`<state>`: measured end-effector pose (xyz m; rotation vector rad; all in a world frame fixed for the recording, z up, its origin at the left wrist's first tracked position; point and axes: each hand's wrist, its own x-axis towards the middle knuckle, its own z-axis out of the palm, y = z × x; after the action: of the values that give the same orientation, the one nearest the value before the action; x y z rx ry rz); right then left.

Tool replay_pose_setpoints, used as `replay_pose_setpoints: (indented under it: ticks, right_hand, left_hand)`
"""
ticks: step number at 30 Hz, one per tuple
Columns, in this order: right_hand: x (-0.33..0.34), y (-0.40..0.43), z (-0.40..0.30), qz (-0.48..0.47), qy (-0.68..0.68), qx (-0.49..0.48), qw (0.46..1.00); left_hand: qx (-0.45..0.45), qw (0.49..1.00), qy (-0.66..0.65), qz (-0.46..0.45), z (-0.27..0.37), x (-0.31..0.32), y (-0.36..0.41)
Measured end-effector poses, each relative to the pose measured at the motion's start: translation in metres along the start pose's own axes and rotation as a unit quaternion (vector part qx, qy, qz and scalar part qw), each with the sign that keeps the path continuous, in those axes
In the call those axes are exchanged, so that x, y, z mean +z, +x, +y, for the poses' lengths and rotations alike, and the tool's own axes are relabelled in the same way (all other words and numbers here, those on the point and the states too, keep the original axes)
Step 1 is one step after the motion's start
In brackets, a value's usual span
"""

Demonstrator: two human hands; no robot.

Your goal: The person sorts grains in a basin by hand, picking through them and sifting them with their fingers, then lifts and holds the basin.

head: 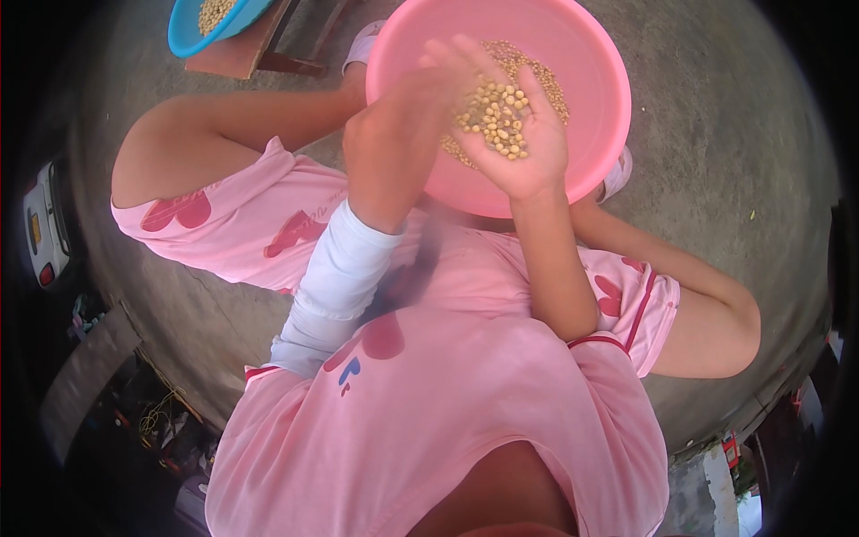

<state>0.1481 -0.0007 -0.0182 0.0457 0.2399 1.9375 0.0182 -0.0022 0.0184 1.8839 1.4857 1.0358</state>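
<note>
My right hand (pixel 541 156) is palm up over a pink plastic basin (pixel 604 80), with a small heap of yellow soybeans (pixel 500 121) resting in it. Some darker bits lie among these beans. From the left, my left hand (pixel 406 124) reaches over the right palm, its fingers smeared by motion. Whether it pinches a bean cannot be made out. More soybeans (pixel 547 84) are spread on the basin's floor beneath both hands, partly covered by them. A white sleeve (pixel 342 282) covers my left forearm.
A blue plastic basin (pixel 184 37) holding soybeans stands on a low wooden stool (pixel 231 57) at the upper left. My bent legs flank the pink basin on the concrete floor (pixel 698 134). A white car (pixel 43 225) shows at the far left.
</note>
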Motion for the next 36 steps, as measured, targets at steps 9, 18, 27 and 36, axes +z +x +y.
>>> replay_pose_setpoints:
  ticks: [9, 18, 27, 36]
  right_hand:
    - [0.005, -0.001, 0.002, 0.014, -0.040, 0.002, 0.999]
    - [0.003, -0.001, 0.001, -0.004, -0.023, 0.020, 1.000]
    - [-0.076, 0.007, -0.031, 0.282, -0.260, -0.090, 0.919]
    - [-0.041, 0.019, -0.161, 0.354, -0.652, -0.273, 0.612]
  left_hand:
    - [0.004, 0.999, 0.043, -0.017, -0.002, 0.003, -0.001]
    - [-0.002, 0.999, 0.034, -0.042, 0.002, 0.005, -0.001]
    - [-0.070, 0.993, -0.060, -0.077, 0.015, 0.004, -0.003]
    - [-0.128, 0.968, -0.144, -0.161, 0.041, 0.013, -0.004]
